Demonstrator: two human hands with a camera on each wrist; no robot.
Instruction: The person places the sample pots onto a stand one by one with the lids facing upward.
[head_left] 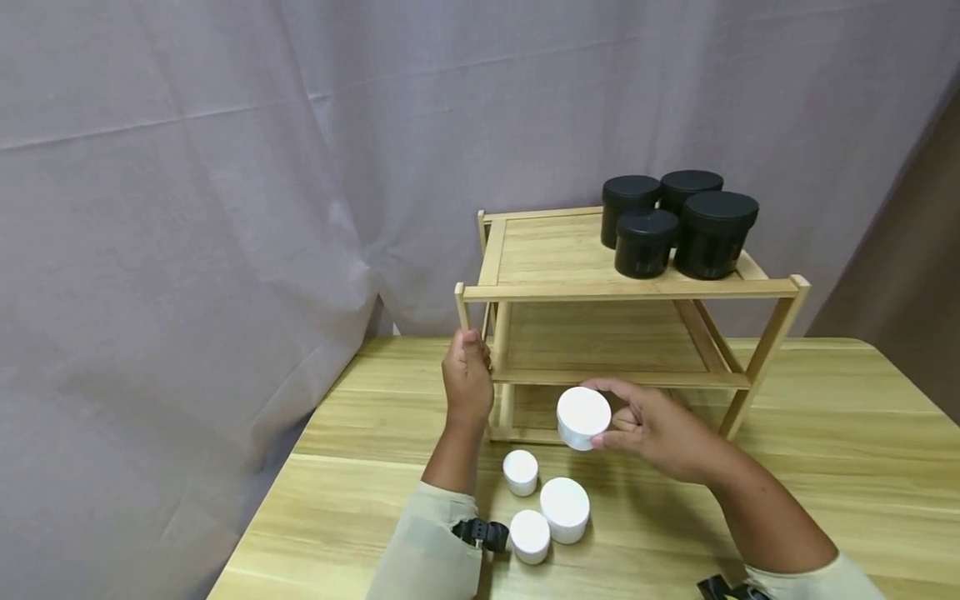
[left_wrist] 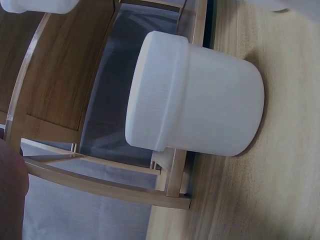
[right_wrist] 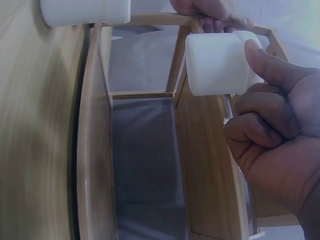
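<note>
My right hand (head_left: 660, 429) pinches a white lidded jar (head_left: 583, 417) between thumb and fingers, in front of the wooden shelf rack (head_left: 622, 379). In the right wrist view the thumb presses near the lid of that jar (right_wrist: 217, 64), and the other fingers are curled. With my left hand (head_left: 468, 379) I grip the rack's front left post. Three more white jars stand on the table below: a small one (head_left: 521, 472), a larger one (head_left: 565, 508) and another (head_left: 530, 536). One white jar (left_wrist: 195, 95) looms large in the left wrist view.
Several black lidded jars (head_left: 647, 242) stand together on the right of the rack's top shelf. The rack stands on a wood-grain table (head_left: 360, 467), whose left edge slants toward me. Behind it hangs a grey curtain (head_left: 225, 208).
</note>
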